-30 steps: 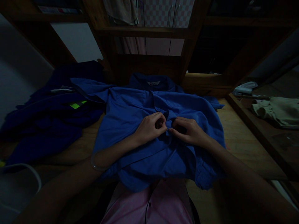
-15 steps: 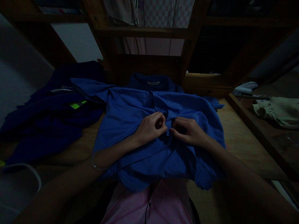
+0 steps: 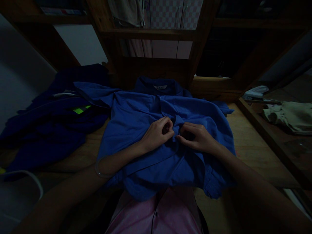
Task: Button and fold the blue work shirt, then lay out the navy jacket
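Seen from the head camera, a blue shirt (image 3: 136,130) of smooth woven cloth lies face up in the middle of a pale wooden surface (image 3: 246,143). Its collar points away from the person and its hem spills over the near edge onto a pink buttoned top (image 3: 156,214) that the person wears. A small white label (image 3: 160,87) shows inside the collar, and soft creases run across the chest and sleeves. The left hand (image 3: 157,133) rests on the shirt's front strip, its fingers curled tight into a loose fist that pinches the fabric edge. The right hand (image 3: 198,138) lies just beside it, almost touching, with thumb and forefinger closed on the same strip of cloth. A thin clear bangle (image 3: 98,167) circles the left wrist. To the left of the shirt, and touching its sleeve, sits a rumpled heap of darker navy clothes (image 3: 48,123) with a bright yellow-green stripe (image 3: 78,110) on it. A pale rounded rim (image 3: 21,191) curves in the lower left corner; what it belongs to is too dark to tell. Beyond the shirt rise dark wooden beams (image 3: 151,34), with pink checked fabric (image 3: 168,13) hanging behind them. At the far right, well apart from the hands, a crumpled beige cloth (image 3: 290,115) and a smaller white one (image 3: 255,91) lie on a lower wooden ledge.
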Action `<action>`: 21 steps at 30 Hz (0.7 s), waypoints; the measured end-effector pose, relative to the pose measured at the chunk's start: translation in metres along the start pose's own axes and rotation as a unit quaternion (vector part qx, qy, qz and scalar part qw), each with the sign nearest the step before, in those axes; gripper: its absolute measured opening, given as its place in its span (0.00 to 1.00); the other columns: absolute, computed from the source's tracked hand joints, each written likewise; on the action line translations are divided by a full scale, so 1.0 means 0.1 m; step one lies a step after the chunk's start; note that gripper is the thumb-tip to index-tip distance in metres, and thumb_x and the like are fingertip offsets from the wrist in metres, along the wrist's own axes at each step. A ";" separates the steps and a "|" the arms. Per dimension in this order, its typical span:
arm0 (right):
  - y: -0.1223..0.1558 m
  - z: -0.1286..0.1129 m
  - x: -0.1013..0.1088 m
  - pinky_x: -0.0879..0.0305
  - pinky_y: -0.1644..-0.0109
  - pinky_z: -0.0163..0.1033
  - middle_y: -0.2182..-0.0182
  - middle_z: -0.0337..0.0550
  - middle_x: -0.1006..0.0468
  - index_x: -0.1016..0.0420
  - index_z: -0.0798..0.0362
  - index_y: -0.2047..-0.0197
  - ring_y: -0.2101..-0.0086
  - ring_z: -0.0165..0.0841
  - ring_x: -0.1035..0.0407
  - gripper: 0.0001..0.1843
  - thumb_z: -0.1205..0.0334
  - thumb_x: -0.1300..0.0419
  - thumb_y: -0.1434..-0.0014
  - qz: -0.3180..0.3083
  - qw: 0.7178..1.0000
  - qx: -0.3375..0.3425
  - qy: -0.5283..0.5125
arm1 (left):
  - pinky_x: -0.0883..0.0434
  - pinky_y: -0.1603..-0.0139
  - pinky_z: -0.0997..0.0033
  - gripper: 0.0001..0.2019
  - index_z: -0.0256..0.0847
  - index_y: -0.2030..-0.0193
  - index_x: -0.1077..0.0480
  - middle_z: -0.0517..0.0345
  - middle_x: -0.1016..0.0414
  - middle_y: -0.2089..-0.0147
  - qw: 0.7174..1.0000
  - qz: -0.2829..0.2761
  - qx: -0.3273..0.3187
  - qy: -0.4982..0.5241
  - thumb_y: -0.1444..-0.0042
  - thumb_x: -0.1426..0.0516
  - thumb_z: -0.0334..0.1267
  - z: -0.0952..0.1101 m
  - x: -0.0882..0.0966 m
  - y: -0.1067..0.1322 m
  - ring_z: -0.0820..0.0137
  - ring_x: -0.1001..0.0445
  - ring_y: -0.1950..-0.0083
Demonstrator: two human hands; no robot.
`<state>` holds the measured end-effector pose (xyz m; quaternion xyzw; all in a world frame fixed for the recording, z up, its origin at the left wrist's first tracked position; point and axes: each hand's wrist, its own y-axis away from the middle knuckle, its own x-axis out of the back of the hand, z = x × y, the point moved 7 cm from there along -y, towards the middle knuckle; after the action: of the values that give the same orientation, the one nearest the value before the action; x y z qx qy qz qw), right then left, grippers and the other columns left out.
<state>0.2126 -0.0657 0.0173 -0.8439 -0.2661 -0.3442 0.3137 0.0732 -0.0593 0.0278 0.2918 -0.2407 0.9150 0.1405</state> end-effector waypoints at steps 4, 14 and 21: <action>0.00 0.01 0.00 0.43 0.68 0.35 0.70 0.40 0.34 0.34 0.54 0.65 0.71 0.31 0.38 0.11 0.57 0.41 0.35 0.004 1.000 0.002 -0.001 | 0.40 0.67 0.75 0.01 0.38 0.67 0.38 0.62 0.36 0.68 1.000 0.000 0.010 0.013 0.46 0.47 0.30 -0.03 0.00 0.00 0.75 0.37 0.69; -0.01 -0.04 0.03 0.45 0.68 0.34 0.70 0.39 0.35 0.33 0.55 0.63 0.72 0.30 0.39 0.06 0.62 0.42 0.37 0.009 1.000 0.011 -0.003 | 0.39 0.66 0.76 0.02 0.38 0.65 0.39 0.60 0.36 0.67 0.998 -0.006 0.041 0.040 0.42 0.50 0.33 -0.09 -0.02 0.00 0.74 0.36 0.66; 0.00 -0.07 0.09 0.45 0.68 0.33 0.70 0.39 0.35 0.32 0.55 0.64 0.72 0.29 0.39 0.09 0.60 0.45 0.33 0.033 0.999 0.017 -0.016 | 0.41 0.67 0.76 0.05 0.38 0.60 0.40 0.62 0.39 0.69 0.997 0.009 0.062 0.048 0.37 0.54 0.35 -0.11 0.02 0.01 0.75 0.37 0.69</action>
<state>0.2155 -0.0686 0.0283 -0.8523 -0.2490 -0.3156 0.3346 0.0658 -0.0534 0.0208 0.2532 -0.1787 0.9425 0.1250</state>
